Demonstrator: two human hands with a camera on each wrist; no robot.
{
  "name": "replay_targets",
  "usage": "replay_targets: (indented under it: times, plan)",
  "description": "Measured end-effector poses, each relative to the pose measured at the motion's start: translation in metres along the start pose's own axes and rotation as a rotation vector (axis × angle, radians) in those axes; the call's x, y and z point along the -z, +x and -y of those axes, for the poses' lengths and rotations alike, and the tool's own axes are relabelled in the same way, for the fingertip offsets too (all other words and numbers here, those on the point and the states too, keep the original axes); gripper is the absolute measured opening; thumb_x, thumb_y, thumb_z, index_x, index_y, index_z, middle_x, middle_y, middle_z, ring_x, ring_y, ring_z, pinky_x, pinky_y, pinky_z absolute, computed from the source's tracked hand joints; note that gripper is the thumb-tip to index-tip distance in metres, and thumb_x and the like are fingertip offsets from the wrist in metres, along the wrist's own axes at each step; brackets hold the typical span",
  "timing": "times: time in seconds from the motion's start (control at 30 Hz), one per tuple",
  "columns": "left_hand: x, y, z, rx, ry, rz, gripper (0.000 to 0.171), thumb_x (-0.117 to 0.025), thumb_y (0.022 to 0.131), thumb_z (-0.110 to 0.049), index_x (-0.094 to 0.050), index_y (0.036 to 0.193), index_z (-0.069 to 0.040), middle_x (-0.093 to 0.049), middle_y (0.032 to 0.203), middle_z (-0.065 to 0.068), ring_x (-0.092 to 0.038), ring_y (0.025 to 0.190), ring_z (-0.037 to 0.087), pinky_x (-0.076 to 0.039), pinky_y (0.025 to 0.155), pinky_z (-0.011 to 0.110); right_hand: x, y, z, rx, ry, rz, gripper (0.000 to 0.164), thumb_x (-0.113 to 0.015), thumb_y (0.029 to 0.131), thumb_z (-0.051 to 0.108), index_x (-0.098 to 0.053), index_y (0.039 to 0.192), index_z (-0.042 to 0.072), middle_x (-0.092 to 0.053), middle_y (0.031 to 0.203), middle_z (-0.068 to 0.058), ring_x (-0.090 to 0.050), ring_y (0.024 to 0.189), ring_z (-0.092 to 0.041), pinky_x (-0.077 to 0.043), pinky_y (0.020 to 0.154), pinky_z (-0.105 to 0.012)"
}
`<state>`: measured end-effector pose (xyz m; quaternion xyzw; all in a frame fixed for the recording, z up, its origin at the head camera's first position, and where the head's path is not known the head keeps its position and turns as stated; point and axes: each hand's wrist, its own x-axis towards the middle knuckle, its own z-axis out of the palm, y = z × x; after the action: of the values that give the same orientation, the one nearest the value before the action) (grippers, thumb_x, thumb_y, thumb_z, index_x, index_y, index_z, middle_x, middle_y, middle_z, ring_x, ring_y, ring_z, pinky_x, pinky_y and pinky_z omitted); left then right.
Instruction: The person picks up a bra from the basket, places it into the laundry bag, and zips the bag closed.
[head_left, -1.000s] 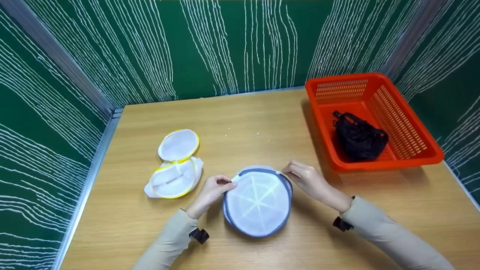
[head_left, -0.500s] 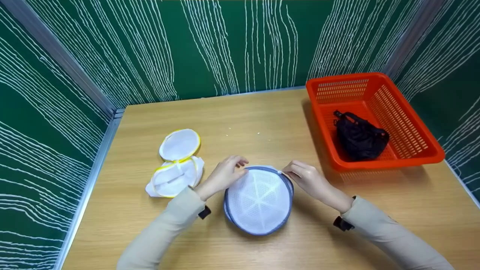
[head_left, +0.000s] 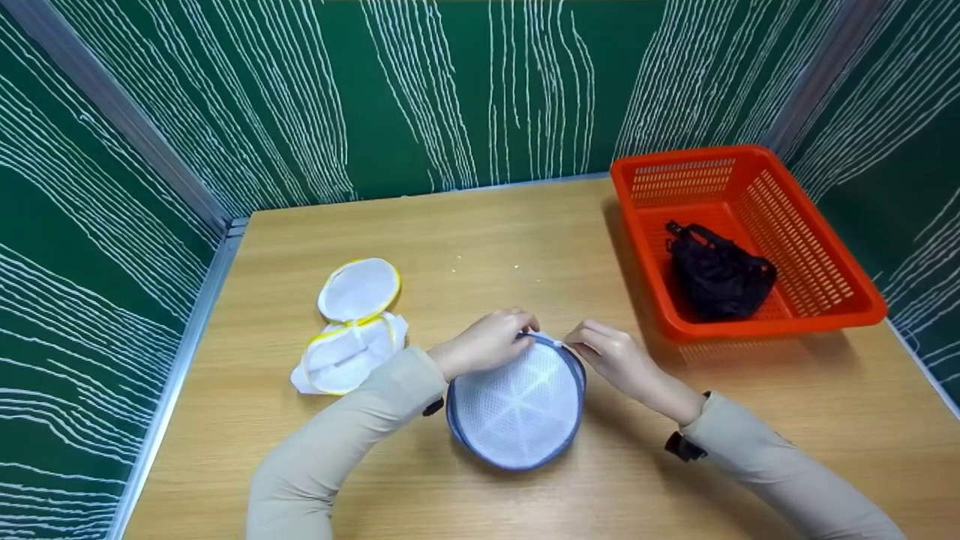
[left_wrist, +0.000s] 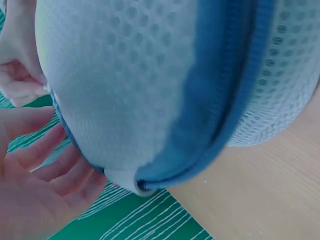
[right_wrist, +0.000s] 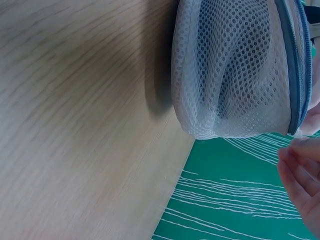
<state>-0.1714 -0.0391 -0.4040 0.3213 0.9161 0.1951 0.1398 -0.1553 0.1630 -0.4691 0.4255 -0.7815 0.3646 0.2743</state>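
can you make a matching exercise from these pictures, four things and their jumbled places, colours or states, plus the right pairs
1. blue-edged mesh bag
2. yellow-edged mesh bag
3. basket
4. dark bundle

A. on the table, left of the left hand
B. orange-red
C. lying in the basket
D. with the left hand at its rim

Pairs: 1-D, 2-A, 3-B, 4-C

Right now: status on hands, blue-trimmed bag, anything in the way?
Left hand at far edge of blue-trimmed bag; right hand pinching small white tab there. Bag's round top faces up. No obstruction seen; yellow-trimmed bag lies apart, left.
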Motion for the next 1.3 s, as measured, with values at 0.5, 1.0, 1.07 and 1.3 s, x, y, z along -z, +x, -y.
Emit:
replay_targets:
  times: [0.5,1.0,1.07,1.3]
  plan:
    - [-0.004,0.008,-0.004,-0.107,0.085,0.104,0.019,-0.047,0.091,-0.011,-0.06,0.102,-0.003,-0.063,0.1,0.007,-0.058,0.094,0.018,-0.045,0.081,0.026,0.0,-0.002,0.002,-0.005,0.005,-0.003,0.024,-0.065,0.064,-0.018,-0.062,0.078,0.001,-0.057,0.074,-0.005,-0.057,0.067,-0.014,-0.047,0.061,-0.018]
    - [0.003,-0.003,0.015,-0.018,-0.067,-0.021,0.018,-0.047,0.091,-0.01,-0.061,0.099,-0.002,-0.063,0.096,0.01,-0.059,0.089,0.021,-0.047,0.079,0.027,0.007,-0.002,0.002,-0.037,0.031,-0.021,0.026,-0.064,0.064,-0.02,-0.061,0.078,0.002,-0.057,0.072,-0.005,-0.056,0.065,-0.015,-0.047,0.06,-0.021]
    - [0.003,-0.005,0.019,-0.02,-0.095,-0.067,0.017,-0.048,0.09,-0.008,-0.061,0.097,-0.001,-0.064,0.094,0.011,-0.059,0.088,0.022,-0.047,0.078,0.028,0.008,-0.003,0.002,-0.035,0.028,-0.024,0.027,-0.064,0.064,-0.02,-0.061,0.078,0.003,-0.057,0.072,-0.005,-0.056,0.064,-0.015,-0.048,0.059,-0.021]
    - [0.001,-0.014,0.025,-0.008,-0.232,-0.189,0.014,-0.05,0.088,-0.004,-0.062,0.091,0.003,-0.063,0.089,0.013,-0.057,0.081,0.02,-0.047,0.073,0.032,0.01,0.0,0.0,-0.049,0.024,-0.037,0.022,-0.065,0.065,-0.016,-0.062,0.077,0.002,-0.058,0.071,-0.005,-0.057,0.065,-0.015,-0.047,0.061,-0.018]
